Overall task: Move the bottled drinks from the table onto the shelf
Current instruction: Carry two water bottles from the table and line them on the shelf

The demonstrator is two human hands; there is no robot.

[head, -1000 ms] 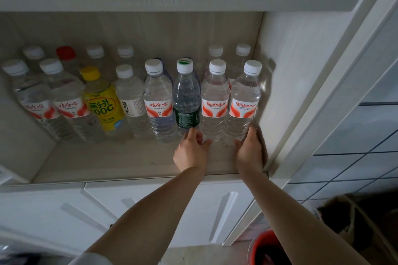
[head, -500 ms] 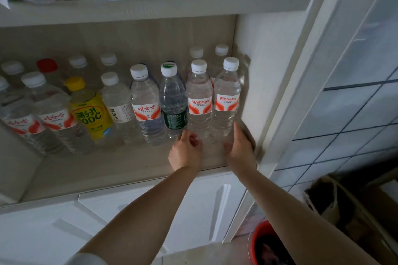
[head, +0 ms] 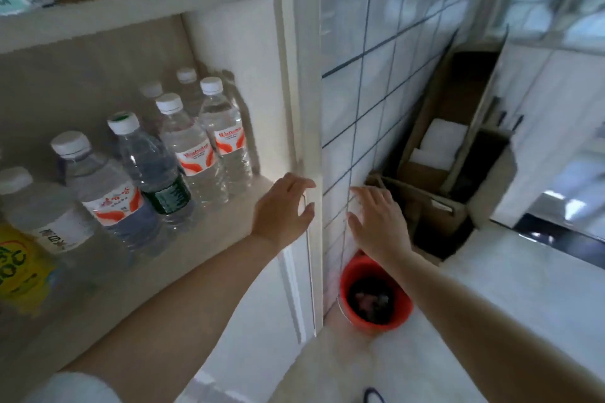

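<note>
Several bottled drinks stand in rows on the shelf [head: 209,235] at the left. At the right end are two clear water bottles with red-and-white labels [head: 226,137] [head: 193,154]. Beside them stands a green-labelled bottle [head: 154,173], and a yellow-labelled bottle [head: 16,268] is cut off at the left edge. My left hand [head: 283,211] hovers in front of the cabinet's white side post [head: 304,75], fingers spread and empty. My right hand [head: 379,222] is off the shelf, in front of the tiled wall, also empty with fingers apart.
A red bucket [head: 376,298] sits on the floor below my right hand. Open cardboard boxes [head: 458,127] lean against the tiled wall [head: 376,42] at the right. An upper shelf [head: 131,6] holds cartons and paper. White cabinet doors [head: 262,321] are under the shelf.
Both hands have let go of the two right-hand bottles and pulled back to the right, off the shelf. The view has swung right toward the tiled wall and boxes.
</note>
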